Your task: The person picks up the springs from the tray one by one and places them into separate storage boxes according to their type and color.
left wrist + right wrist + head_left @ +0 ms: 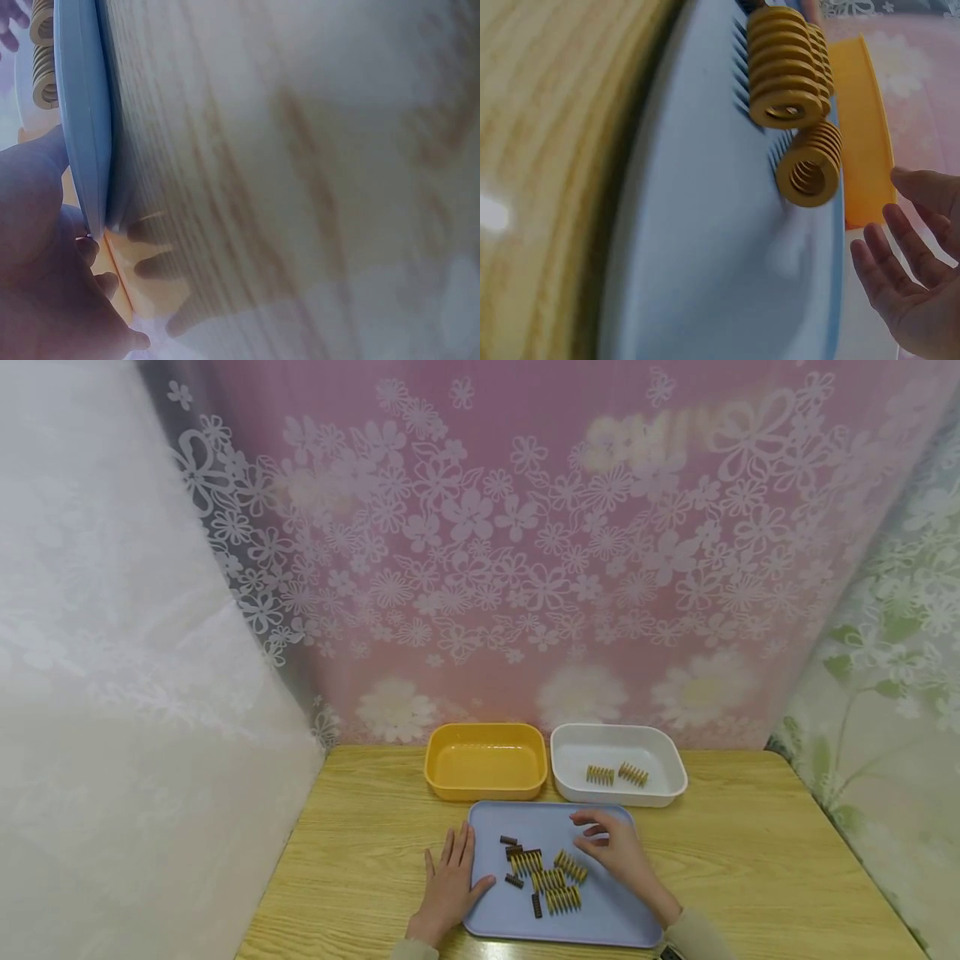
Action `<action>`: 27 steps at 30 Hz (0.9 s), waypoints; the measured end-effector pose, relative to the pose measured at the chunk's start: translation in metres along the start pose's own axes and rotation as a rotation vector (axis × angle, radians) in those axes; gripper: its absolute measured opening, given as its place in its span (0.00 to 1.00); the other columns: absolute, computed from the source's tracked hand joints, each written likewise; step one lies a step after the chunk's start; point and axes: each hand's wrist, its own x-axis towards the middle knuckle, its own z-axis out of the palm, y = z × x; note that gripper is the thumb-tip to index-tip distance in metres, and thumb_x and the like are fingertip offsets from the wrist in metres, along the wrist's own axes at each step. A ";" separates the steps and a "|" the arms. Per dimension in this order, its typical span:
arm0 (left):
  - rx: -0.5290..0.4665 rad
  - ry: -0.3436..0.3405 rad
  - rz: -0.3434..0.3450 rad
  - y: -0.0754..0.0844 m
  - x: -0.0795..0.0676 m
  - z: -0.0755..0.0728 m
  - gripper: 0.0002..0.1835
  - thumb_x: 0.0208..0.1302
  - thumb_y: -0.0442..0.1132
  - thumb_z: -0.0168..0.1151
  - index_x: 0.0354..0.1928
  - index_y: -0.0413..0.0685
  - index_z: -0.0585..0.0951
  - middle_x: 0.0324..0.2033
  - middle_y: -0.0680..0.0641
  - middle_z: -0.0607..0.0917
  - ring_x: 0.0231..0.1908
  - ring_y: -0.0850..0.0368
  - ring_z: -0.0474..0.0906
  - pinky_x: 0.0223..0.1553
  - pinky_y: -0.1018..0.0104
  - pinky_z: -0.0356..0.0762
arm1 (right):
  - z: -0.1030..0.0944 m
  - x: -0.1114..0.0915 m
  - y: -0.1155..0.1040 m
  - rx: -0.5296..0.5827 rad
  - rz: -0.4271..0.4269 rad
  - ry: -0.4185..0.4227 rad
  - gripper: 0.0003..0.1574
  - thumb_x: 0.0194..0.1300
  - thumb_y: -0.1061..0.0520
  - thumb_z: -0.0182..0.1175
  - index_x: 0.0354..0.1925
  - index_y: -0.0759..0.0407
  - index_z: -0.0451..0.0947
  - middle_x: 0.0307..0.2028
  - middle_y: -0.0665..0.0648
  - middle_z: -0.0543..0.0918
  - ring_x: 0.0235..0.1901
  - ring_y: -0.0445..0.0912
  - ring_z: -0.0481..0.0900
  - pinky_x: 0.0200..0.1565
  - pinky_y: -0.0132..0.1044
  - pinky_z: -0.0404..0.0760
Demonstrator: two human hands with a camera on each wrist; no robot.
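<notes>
A blue tray [600, 920] carries several large yellow springs [563, 900] and several small dark springs [536, 906], heaped around its middle. My left hand [448, 883] rests at the tray's left edge, fingers straight, thumb over the rim. Above the tray's right side hovers my right hand [617, 852], its fingers loosely bent with nothing between them. The nearest yellow spring [572, 865] lies just left of and below that hand. In the right wrist view the right hand [915, 262] shows thumb and fingers apart, beyond the yellow springs [808, 169].
Behind the tray stand a yellow bin [487, 768] with nothing in it and a white bin [660, 752] holding two yellow springs [600, 775]. Everything sits on a wooden table [765, 860]. A flowered curtain [525, 568] hangs close behind the bins.
</notes>
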 end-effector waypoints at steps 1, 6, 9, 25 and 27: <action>-0.001 0.010 0.004 -0.002 0.000 0.002 0.47 0.66 0.58 0.64 0.76 0.35 0.60 0.76 0.37 0.61 0.75 0.33 0.55 0.63 0.18 0.48 | 0.002 -0.001 0.000 -0.003 0.003 -0.027 0.24 0.55 0.67 0.75 0.51 0.61 0.83 0.45 0.61 0.88 0.39 0.58 0.86 0.38 0.37 0.86; 0.003 0.003 -0.002 -0.002 0.000 0.001 0.47 0.66 0.58 0.64 0.77 0.36 0.60 0.77 0.38 0.60 0.75 0.33 0.54 0.63 0.18 0.48 | 0.009 -0.009 -0.003 -0.047 0.003 -0.154 0.24 0.55 0.63 0.75 0.52 0.61 0.83 0.46 0.62 0.87 0.38 0.54 0.86 0.38 0.35 0.85; 0.001 -0.020 -0.013 0.001 0.001 -0.002 0.47 0.67 0.58 0.64 0.77 0.36 0.59 0.77 0.38 0.59 0.75 0.33 0.54 0.64 0.19 0.47 | 0.011 -0.012 -0.003 -0.056 0.003 -0.204 0.24 0.54 0.63 0.76 0.51 0.62 0.83 0.45 0.61 0.87 0.37 0.51 0.85 0.37 0.34 0.85; 0.010 -0.031 -0.021 0.002 0.001 -0.005 0.48 0.66 0.58 0.64 0.77 0.36 0.59 0.77 0.38 0.59 0.75 0.34 0.54 0.65 0.20 0.47 | 0.017 -0.016 -0.002 -0.196 0.124 -0.127 0.25 0.44 0.64 0.80 0.44 0.54 0.86 0.39 0.51 0.88 0.34 0.41 0.81 0.39 0.35 0.81; 0.010 -0.029 -0.022 0.002 0.001 -0.005 0.48 0.66 0.58 0.64 0.77 0.36 0.60 0.77 0.38 0.59 0.75 0.34 0.54 0.65 0.20 0.47 | 0.018 -0.016 -0.002 -0.209 0.137 -0.112 0.26 0.43 0.65 0.80 0.43 0.53 0.86 0.38 0.50 0.88 0.33 0.41 0.81 0.38 0.35 0.80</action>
